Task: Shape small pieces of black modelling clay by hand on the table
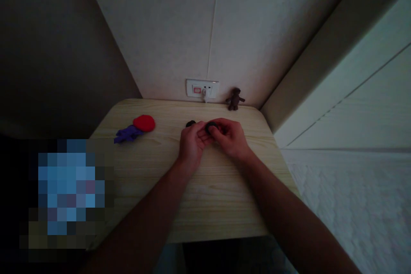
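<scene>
Over the middle of the table, my right hand (230,138) pinches a dark, rounded piece of what looks like modelling clay (211,125) between thumb and fingers. My left hand (191,142) meets it from the left, its fingers partly curled beneath and against the same piece. Just beyond the left thumb shows a second black lump (190,123); my hand covers part of it, and I cannot tell whether it is touched. To the left lie a flat red disc (144,123) and a lumpy purple piece (129,133) against its lower edge.
A small brown bear-like figure (235,99) stands at the back right of the light wooden table (224,205), against the wall. Behind is a wall socket (202,89) with a white plug. A pale panel rises at right; a pixelated patch covers the lower left.
</scene>
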Available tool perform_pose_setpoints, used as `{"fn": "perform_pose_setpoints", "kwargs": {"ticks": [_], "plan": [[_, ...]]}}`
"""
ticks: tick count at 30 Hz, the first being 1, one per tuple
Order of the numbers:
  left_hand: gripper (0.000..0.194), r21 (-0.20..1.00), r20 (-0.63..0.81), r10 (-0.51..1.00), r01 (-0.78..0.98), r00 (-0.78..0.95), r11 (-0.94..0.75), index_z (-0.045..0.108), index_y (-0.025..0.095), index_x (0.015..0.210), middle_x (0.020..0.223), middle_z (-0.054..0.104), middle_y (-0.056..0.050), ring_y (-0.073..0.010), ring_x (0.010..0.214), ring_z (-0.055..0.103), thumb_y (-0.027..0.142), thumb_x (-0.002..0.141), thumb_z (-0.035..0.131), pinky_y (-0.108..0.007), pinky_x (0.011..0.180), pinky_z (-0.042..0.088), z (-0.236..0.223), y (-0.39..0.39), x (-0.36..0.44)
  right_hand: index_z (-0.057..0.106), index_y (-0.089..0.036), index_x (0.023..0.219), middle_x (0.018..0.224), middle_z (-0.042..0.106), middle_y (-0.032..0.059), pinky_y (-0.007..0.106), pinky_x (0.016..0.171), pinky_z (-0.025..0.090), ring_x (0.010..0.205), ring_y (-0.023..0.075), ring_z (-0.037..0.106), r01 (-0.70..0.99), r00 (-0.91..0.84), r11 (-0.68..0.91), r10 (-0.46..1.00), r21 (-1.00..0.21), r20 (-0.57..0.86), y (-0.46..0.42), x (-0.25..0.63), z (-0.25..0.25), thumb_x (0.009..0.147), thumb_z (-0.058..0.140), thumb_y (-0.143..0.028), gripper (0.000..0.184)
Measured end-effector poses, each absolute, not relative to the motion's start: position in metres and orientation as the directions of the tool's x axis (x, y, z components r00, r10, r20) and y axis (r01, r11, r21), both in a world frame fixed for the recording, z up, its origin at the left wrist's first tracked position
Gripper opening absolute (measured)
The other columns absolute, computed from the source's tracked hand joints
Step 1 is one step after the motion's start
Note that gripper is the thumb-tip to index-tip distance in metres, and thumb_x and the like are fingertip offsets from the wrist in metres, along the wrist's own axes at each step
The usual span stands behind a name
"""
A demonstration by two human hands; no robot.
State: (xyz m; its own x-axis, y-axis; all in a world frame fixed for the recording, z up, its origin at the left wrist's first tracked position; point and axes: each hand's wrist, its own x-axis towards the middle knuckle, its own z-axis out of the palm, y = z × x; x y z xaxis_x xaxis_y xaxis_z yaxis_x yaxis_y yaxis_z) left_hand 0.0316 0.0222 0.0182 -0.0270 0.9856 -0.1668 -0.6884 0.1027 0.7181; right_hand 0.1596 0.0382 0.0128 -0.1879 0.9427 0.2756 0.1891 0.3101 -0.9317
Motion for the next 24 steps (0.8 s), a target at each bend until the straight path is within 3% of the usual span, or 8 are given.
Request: {"fn": "perform_pose_setpoints", "kwargs": {"ticks": [10, 24], "plan": [[0.024, 0.76, -0.225, 0.974, -0.626, -0.005, 0.172, 0.065, 0.014, 0.075, 0.08, 0.078, -0.013, -0.0291, 0.087, 0.077, 0.038, 0.07, 0.068, -0.04, 0.079, 0.062, 0.0182, 0.0244, 0.028, 0.074, -0.015, 0.097, 0.081, 0.074, 0.0035, 0.027, 0.066, 0.052, 0.07, 0.0151, 0.064, 0.074, -0.237, 0.208, 0.954, -0.975, 0.186, 0.0426, 0.1622, 0.0038, 0.084, 0.07, -0.042, 0.03], [0.027, 0.746, -0.298, 0.955, -0.623, 0.005, 0.236, 0.069, 0.012, 0.074, 0.077, 0.077, -0.015, -0.0275, 0.076, 0.076, 0.036, 0.076, 0.056, -0.04, 0.073, 0.063, 0.0243, 0.024, 0.0257, 0.074, -0.015, 0.099, 0.083, 0.074, 0.0039, 0.026, 0.065, 0.05, 0.071, 0.0151, 0.063, 0.114, -0.302, 0.245, 0.932, -0.963, 0.201, 0.0435, 0.1656, 0.0056, 0.088, 0.067, -0.045, 0.032]]}}
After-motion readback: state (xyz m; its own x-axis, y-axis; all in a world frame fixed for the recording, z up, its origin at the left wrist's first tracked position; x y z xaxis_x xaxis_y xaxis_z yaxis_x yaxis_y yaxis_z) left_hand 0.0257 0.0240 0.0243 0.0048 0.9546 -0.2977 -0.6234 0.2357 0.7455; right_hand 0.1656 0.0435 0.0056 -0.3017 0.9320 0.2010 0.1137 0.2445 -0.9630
